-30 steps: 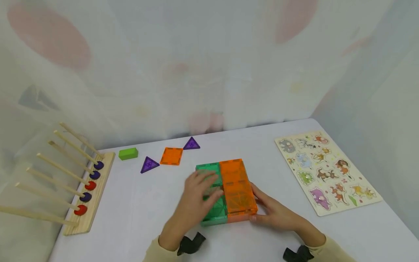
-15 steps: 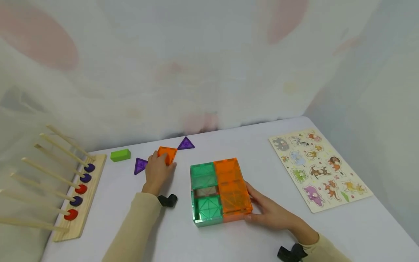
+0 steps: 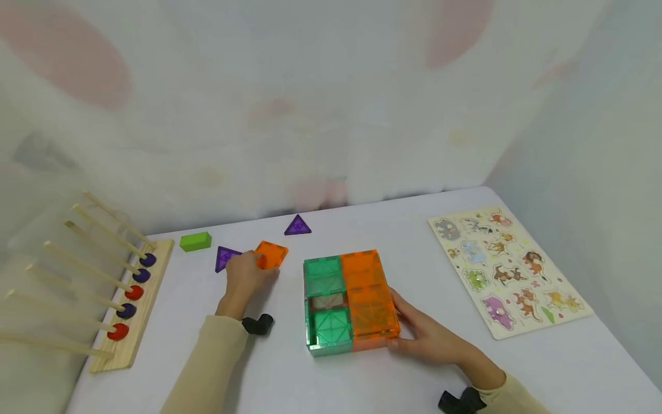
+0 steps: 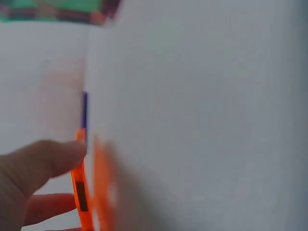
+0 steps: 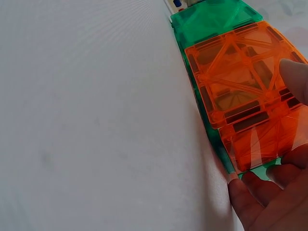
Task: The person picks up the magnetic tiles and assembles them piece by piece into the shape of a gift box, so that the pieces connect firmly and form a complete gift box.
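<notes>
My left hand (image 3: 243, 283) pinches an orange square magnetic tile (image 3: 274, 254) between thumb and fingers. In the left wrist view this tile (image 4: 81, 187) is seen edge-on, with the thumb on its near face. A purple triangle tile (image 3: 224, 257) lies just beyond the left hand, partly covered by it. In the middle of the table is a flat box of magnetic tiles (image 3: 369, 299), green on the left and orange on the right, with a gap in its green top. My right hand (image 3: 434, 339) holds the box's right side, fingers and thumb around its near corner.
A second purple triangle tile (image 3: 297, 226) lies near the table's back edge. A green block (image 3: 195, 241) is at the back left, beside a wooden peg stand (image 3: 137, 322) with red and blue beads. On the right lies an animal puzzle board (image 3: 509, 276).
My left hand has gone from the green top of the box to the orange tile, gripped it and drawn it away from the far purple triangle. My right hand stays at the box.
</notes>
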{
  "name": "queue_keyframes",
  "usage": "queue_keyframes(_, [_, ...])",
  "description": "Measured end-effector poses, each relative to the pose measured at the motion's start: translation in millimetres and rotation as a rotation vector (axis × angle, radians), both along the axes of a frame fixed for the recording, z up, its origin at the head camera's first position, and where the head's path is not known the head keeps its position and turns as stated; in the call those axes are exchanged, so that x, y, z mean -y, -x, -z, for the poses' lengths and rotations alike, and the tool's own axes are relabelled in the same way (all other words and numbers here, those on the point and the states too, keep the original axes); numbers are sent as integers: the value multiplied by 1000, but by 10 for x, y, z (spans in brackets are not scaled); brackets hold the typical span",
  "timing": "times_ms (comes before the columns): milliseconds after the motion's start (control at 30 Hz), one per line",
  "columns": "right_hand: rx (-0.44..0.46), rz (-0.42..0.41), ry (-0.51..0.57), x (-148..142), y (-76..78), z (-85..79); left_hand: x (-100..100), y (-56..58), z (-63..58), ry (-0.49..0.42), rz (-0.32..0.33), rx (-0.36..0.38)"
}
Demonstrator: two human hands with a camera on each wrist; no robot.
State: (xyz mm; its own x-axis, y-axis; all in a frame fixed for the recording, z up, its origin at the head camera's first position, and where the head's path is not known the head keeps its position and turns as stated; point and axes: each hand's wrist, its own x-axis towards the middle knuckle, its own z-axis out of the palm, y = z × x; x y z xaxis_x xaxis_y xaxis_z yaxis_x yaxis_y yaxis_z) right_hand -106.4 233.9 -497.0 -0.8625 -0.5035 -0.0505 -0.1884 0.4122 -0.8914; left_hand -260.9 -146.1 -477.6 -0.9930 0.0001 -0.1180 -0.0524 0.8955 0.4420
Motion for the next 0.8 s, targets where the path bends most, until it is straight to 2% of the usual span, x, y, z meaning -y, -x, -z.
queue_keyframes(100, [6, 6, 13, -16, -15, -2, -2, -166, -105, -115, 48, 38])
queue_keyframes(167, [15, 7, 22, -25, -22, -1, -2, -308, -216, -191, 107, 33])
queue_keyframes(400, [29, 9, 19, -38, -24, 32, -48, -871, -670, -362, 400, -192])
queue_keyframes(500, [29, -2, 26, -29, -16, 33, -142, -1057, -783, -373, 528, -249])
queue_keyframes(600, [14, -23, 34, -19, 4, 20, -268, -1186, -826, -341, 630, -252])
queue_keyframes(700, [-11, -37, 46, -29, 7, 29, -402, -1230, -820, -293, 706, -237])
queue_keyframes(800, [-6, -48, 51, -30, 8, 50, -478, -1233, -784, -251, 732, -203])
